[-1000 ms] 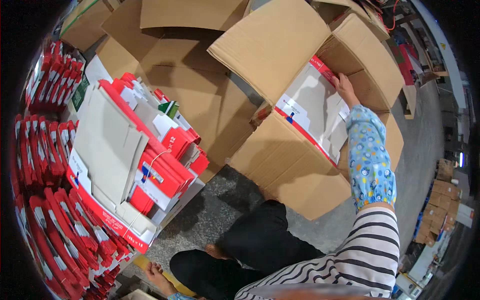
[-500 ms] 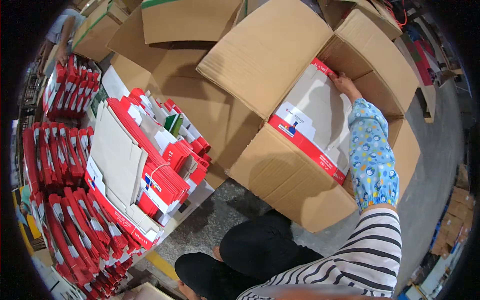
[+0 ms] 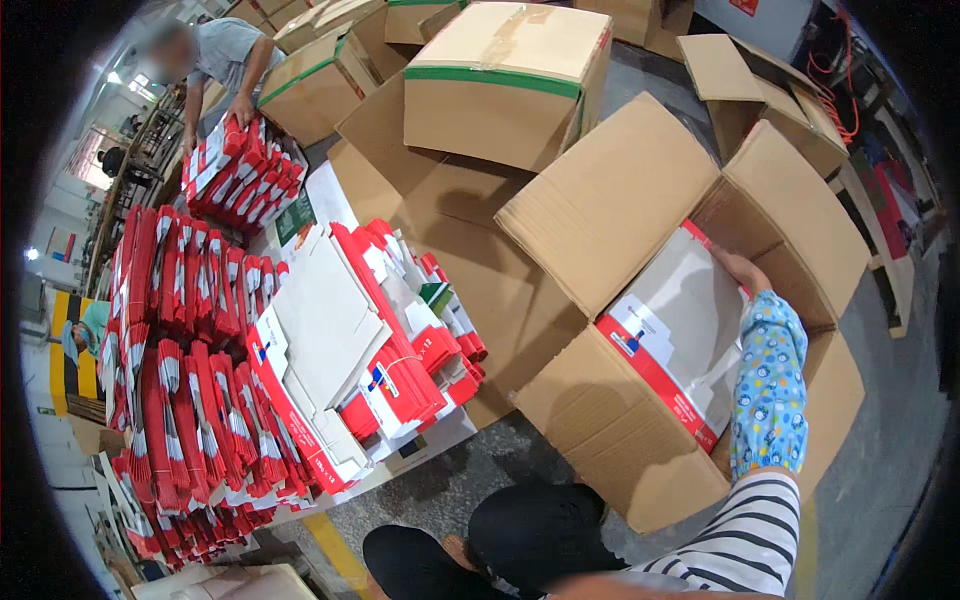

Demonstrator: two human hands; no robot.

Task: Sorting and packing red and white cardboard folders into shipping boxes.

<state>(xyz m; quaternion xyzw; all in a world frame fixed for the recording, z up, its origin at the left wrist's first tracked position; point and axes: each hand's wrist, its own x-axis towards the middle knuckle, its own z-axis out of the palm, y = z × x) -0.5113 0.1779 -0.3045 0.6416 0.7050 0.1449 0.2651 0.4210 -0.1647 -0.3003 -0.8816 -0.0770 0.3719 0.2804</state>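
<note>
My right hand (image 3: 738, 268) reaches into an open cardboard box (image 3: 640, 440) on the right. It lies at the far right edge of a pile of flat red-and-white cartons (image 3: 672, 300) inside. Its fingers look stretched out along that edge, with their tips partly hidden. A blue patterned sleeve cover (image 3: 770, 385) covers the forearm. My left hand is out of view. To the left lies a large stack of folded red-and-white cartons (image 3: 325, 320), some tied in bundles.
Rows of upright red carton bundles (image 3: 180, 400) stand at the far left. Behind them a person (image 3: 232, 65) has both hands on another carton bundle (image 3: 245, 175). A closed box with green tape (image 3: 490, 110) stands behind an open cardboard box (image 3: 470, 240). My knees (image 3: 535, 535) are below.
The view has shifted, so the boxes and stacks appear lower and further right. The co-worker's upper body now shows. My right hand stays at the cartons' far edge, reaching slightly deeper beside them.
</note>
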